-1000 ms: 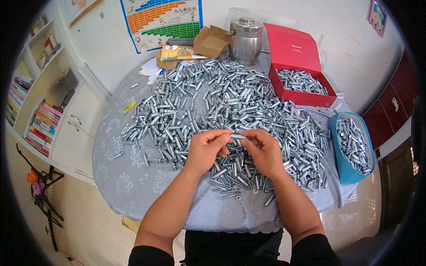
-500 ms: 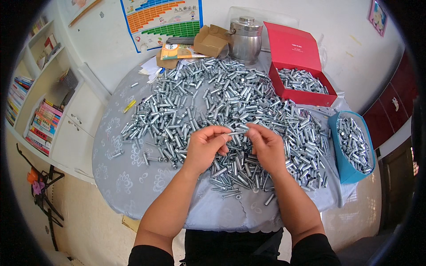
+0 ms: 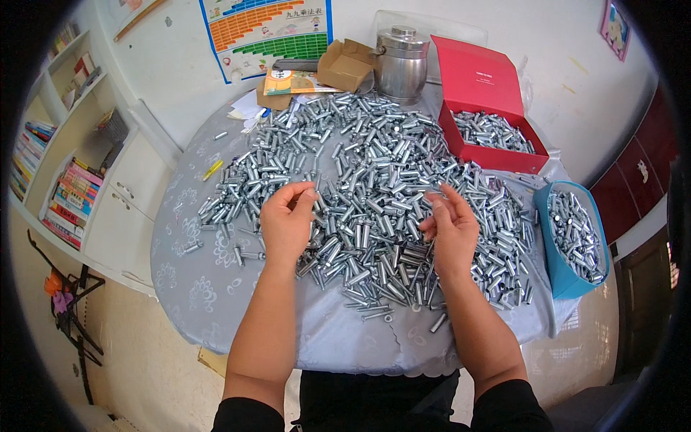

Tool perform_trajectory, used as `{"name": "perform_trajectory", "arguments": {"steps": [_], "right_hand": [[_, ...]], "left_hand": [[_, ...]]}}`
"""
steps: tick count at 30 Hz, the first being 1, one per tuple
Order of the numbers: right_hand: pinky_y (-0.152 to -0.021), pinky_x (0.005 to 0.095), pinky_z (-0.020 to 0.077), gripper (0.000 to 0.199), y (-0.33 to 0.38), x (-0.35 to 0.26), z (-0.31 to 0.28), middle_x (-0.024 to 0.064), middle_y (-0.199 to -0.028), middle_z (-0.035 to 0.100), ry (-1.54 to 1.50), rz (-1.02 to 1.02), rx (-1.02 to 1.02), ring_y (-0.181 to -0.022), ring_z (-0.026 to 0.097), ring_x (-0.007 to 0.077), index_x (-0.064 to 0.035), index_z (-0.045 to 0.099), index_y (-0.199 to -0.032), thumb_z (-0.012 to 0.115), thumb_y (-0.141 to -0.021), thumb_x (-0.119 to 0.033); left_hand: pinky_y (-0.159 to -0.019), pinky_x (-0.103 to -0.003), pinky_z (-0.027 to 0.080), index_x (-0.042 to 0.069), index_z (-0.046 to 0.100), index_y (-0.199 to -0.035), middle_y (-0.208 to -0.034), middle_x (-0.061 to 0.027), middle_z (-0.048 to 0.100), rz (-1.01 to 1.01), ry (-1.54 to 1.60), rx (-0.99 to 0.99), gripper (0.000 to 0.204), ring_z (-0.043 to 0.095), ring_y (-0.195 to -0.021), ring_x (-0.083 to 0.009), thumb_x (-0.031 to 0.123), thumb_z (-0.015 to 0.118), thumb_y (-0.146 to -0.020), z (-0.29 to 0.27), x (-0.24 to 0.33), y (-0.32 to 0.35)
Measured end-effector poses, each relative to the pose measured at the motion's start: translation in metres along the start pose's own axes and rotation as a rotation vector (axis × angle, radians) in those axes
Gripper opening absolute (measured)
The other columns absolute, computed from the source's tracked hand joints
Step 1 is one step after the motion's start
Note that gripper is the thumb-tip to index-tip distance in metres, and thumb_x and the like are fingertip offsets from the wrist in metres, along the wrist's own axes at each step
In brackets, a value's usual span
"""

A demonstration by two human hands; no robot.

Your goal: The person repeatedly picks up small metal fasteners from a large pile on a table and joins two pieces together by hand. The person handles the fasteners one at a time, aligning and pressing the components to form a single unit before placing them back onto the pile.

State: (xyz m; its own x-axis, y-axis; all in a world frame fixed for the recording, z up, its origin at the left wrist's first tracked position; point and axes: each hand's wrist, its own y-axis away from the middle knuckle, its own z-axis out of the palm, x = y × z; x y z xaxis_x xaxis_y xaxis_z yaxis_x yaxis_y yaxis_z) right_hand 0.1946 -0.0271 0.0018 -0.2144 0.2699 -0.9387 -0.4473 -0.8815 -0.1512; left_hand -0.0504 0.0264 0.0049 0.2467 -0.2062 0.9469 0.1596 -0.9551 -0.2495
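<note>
The left hand hovers over the heap of metal bolts, fingers curled together at the tips, whether pinching a piece I cannot tell. The right hand is apart from it, fingers loosely spread, nothing clearly gripped. The bolts cover the middle of the round desk. To the right stands a blue tub full of bolts; farther back, a red box with more, beside a steel pot.
</note>
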Motion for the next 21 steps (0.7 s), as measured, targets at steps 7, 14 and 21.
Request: {"name": "perform_trajectory", "arguments": {"steps": [7,14,21], "right_hand": [[-0.048,0.0187,0.0445,0.033,0.002,0.003,0.002,0.0138,-0.116,0.064,0.028,-0.019,-0.079,-0.062,0.063,0.0102,0.0021,0.051,-0.128,0.052,-0.097,-0.008],[-0.048,0.0187,0.0435,0.029,0.004,0.006,0.001,0.0117,-0.108,0.066,0.066,0.005,-0.119,-0.058,0.059,0.0082,0.0014,0.054,-0.123,0.055,-0.096,-0.010],[-0.047,0.0183,0.0428,0.027,0.004,0.007,0.001,0.0109,-0.103,0.068,0.074,0.010,-0.119,-0.056,0.057,0.0060,0.0009,0.058,-0.119,0.056,-0.096,-0.013]], "left_hand": [[-0.101,-0.043,0.041,0.002,0.064,-0.116,-0.116,-0.0138,0.065,0.437,-0.709,-0.058,0.037,0.056,-0.113,-0.0313,0.015,0.066,-0.082,-0.004,-0.013,-0.005],[-0.113,-0.046,0.026,0.004,0.061,-0.123,-0.128,-0.0160,0.060,0.351,-0.784,-0.246,0.047,0.042,-0.131,-0.0355,0.023,0.065,-0.081,-0.002,-0.024,-0.008],[-0.108,-0.043,0.033,0.004,0.064,-0.117,-0.125,-0.0149,0.061,0.338,-0.763,-0.218,0.047,0.047,-0.126,-0.0347,0.024,0.071,-0.075,0.000,-0.014,-0.007]]}}
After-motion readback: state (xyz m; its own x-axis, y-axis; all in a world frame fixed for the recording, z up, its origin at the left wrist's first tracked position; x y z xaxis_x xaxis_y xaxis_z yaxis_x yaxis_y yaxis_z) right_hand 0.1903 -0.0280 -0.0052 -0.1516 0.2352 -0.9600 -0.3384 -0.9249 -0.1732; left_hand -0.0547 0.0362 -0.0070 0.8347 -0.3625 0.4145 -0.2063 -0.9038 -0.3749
